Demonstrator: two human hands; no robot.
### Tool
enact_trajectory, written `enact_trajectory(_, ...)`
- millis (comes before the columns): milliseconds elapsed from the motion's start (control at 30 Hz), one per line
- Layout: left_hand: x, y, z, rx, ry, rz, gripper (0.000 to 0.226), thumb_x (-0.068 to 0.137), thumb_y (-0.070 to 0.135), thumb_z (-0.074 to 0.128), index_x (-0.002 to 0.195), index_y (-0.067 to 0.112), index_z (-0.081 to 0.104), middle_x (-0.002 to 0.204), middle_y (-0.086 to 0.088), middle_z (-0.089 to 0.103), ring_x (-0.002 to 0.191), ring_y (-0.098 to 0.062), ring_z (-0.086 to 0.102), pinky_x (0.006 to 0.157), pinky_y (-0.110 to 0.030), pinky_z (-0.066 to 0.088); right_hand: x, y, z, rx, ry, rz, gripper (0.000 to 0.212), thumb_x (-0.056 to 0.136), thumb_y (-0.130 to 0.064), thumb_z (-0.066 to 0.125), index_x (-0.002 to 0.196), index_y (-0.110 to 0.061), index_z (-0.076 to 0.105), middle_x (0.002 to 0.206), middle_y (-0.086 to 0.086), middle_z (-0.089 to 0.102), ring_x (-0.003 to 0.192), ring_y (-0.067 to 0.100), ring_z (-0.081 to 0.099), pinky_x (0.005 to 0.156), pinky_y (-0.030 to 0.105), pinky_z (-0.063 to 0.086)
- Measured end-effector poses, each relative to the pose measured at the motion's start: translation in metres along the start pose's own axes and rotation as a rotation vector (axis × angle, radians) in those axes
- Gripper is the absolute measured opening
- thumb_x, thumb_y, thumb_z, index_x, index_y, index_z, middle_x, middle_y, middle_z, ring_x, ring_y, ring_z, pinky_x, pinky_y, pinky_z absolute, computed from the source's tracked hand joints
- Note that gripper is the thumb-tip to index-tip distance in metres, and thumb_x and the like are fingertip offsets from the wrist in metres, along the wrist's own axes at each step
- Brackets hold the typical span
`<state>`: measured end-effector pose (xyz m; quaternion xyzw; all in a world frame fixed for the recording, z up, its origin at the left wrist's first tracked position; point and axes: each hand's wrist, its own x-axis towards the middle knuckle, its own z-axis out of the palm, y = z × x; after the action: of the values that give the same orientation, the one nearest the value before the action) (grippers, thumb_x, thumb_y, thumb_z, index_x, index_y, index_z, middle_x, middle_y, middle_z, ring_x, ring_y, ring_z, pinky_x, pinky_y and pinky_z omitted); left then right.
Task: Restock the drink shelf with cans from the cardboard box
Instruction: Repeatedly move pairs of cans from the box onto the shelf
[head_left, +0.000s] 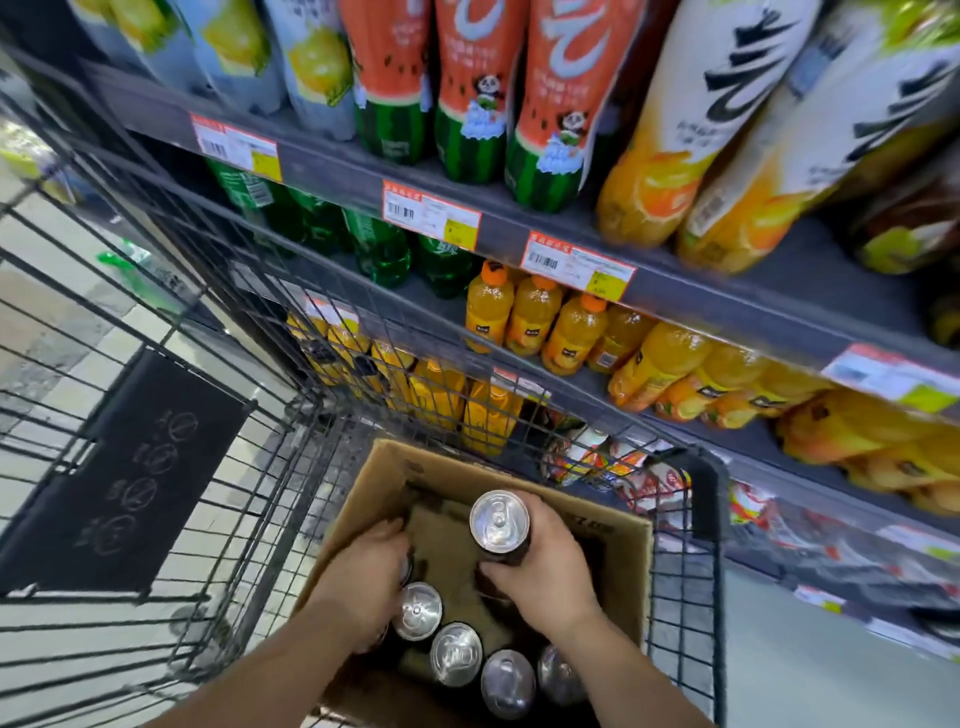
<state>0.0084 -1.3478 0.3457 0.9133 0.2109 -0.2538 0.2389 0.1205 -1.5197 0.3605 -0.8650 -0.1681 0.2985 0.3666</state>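
Two bare forearms — sleeveless, hands ungloved

Even, fairly bright indoor light falls from above, drawing glare spots on the silver can tops (456, 653) in the lower centre and a soft sheen on the bottles (540, 98) along the top. The wide lens bows the shelf edges (675, 270) and tilts them steeply toward the frame's borders. Motion blur smears the right edge and the lower right corner, while the box interior (447, 540) lies in shadow.
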Motion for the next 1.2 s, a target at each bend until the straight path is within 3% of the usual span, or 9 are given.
enact_trajectory(167, 0.008, 0.004, 0.003, 0.178, -0.080, -0.033, 0.038, 0.091, 0.023, 0.049, 0.128, 0.019, 0.052, 0.135, -0.002, 0.050, 0.124, -0.021, 0.050, 0.104, -0.035, 0.042, -0.003, 0.004, -0.002, 0.004, 0.010, 0.012, 0.065, 0.062, -0.018, 0.084, 0.118, -0.036, 0.055, 0.114, -0.019, 0.060, 0.105, -0.002, 0.054, 0.085, 0.000, 0.034)
enact_trajectory(333, 0.014, 0.016, 0.002, 0.341, -0.129, -0.037, 0.035, 0.092, 0.016, 0.045, 0.126, 0.013, 0.053, 0.128, -0.008, 0.053, 0.120, -0.026, 0.050, 0.100, -0.037, 0.044, -0.011, 0.003, 0.005, 0.030, 0.012, 0.005, 0.062, 0.063, -0.016, 0.083, 0.112, -0.038, 0.053, 0.111, -0.019, 0.060, 0.102, -0.003, 0.054, 0.083, -0.002, 0.033)
enact_trajectory(533, 0.007, 0.012, -0.011, 0.289, -0.119, 0.016, 0.027, 0.086, 0.021, 0.052, 0.112, 0.019, 0.059, 0.118, -0.003, 0.059, 0.109, -0.026, 0.056, 0.092, -0.036, 0.048, -0.022, -0.002, -0.002, 0.047, 0.016, 0.016, 0.063, 0.064, -0.013, 0.084, 0.114, -0.036, 0.054, 0.112, -0.018, 0.060, 0.102, -0.003, 0.055, 0.083, -0.002, 0.033)
enact_trajectory(667, 0.000, 0.016, -0.029, 0.255, -0.052, 0.087, 0.025, 0.078, 0.018, 0.062, 0.103, 0.021, 0.059, 0.113, 0.001, 0.059, 0.103, -0.025, 0.060, 0.087, -0.034, 0.048, -0.027, -0.007, -0.009, 0.042, 0.029, 0.031, 0.065, 0.063, -0.015, 0.084, 0.113, -0.041, 0.053, 0.113, -0.018, 0.060, 0.105, -0.001, 0.056, 0.091, 0.011, 0.040)
enact_trajectory(733, -0.001, 0.019, -0.040, 0.203, -0.018, 0.124, 0.031, 0.074, 0.017, 0.065, 0.104, 0.021, 0.060, 0.113, 0.003, 0.059, 0.104, -0.023, 0.061, 0.087, -0.033, 0.050, -0.031, -0.013, -0.014, 0.040, 0.029, 0.029, 0.065, 0.062, -0.013, 0.084, 0.111, -0.042, 0.052, 0.114, -0.017, 0.060, 0.106, 0.000, 0.056, 0.093, 0.015, 0.043)
enact_trajectory(900, -0.019, 0.031, -0.078, 0.009, 0.074, 0.248, 0.056, 0.065, 0.023, 0.073, 0.120, 0.022, 0.062, 0.119, 0.002, 0.056, 0.113, -0.019, 0.054, 0.100, -0.030, 0.043, -0.051, -0.040, -0.034, 0.041, 0.051, 0.003, 0.063, 0.064, -0.012, 0.084, 0.112, -0.037, 0.053, 0.114, -0.013, 0.060, 0.104, 0.003, 0.056, 0.083, 0.000, 0.035)
enact_trajectory(1000, -0.043, 0.043, -0.113, -0.091, 0.084, 0.282, 0.065, 0.064, 0.024, 0.074, 0.127, 0.024, 0.058, 0.126, 0.000, 0.054, 0.122, -0.017, 0.046, 0.106, -0.027, 0.036, -0.068, -0.062, -0.055, 0.047, 0.092, -0.020, 0.063, 0.065, -0.011, 0.085, 0.109, -0.036, 0.049, 0.103, -0.020, 0.056, 0.096, -0.003, 0.051, 0.079, -0.005, 0.031)
enact_trajectory(1200, -0.089, 0.075, -0.174, -0.219, 0.084, 0.412, 0.075, 0.069, 0.025, 0.073, 0.139, 0.035, 0.046, 0.131, 0.014, 0.054, 0.098, -0.013, 0.066, 0.087, -0.029, 0.052, -0.105, -0.107, -0.104, 0.042, 0.183, -0.064, 0.061, 0.068, -0.004, 0.082, 0.112, -0.030, 0.049, 0.094, -0.030, 0.049, 0.098, 0.004, 0.054, 0.073, -0.006, 0.032)
